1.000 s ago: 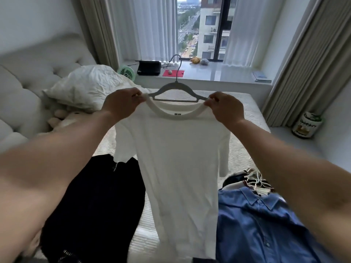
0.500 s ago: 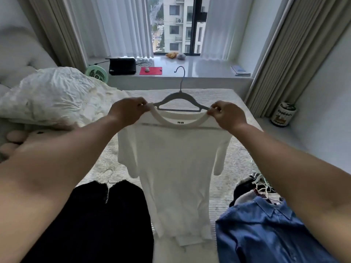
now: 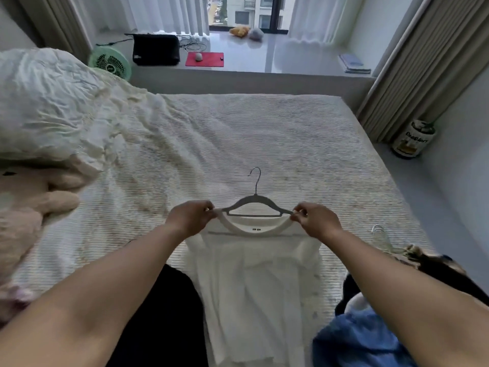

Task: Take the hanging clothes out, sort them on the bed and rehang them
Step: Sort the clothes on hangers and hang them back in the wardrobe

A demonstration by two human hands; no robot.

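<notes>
A white T-shirt [image 3: 254, 282] on a grey hanger [image 3: 254, 203] lies flat on the bed [image 3: 264, 133], hook pointing toward the window. My left hand [image 3: 190, 218] pinches the shirt's left shoulder at the hanger's end. My right hand [image 3: 316, 219] pinches the right shoulder. A black garment [image 3: 158, 321] lies to the shirt's left, partly under my forearm. To its right a blue shirt [image 3: 354, 340] lies on a pile of dark clothes with pale hangers [image 3: 383, 239].
A crumpled white duvet [image 3: 60, 107] and a plush toy [image 3: 29, 207] fill the bed's left side. The windowsill behind holds a green fan [image 3: 109, 62], a black bag [image 3: 156, 49] and a red pad [image 3: 204, 59]. A jar [image 3: 414, 139] stands on the floor by the curtain.
The white T-shirt has come down from hanging in the air to lying flat on the bed. Both hands lowered with it, and my view tilted down.
</notes>
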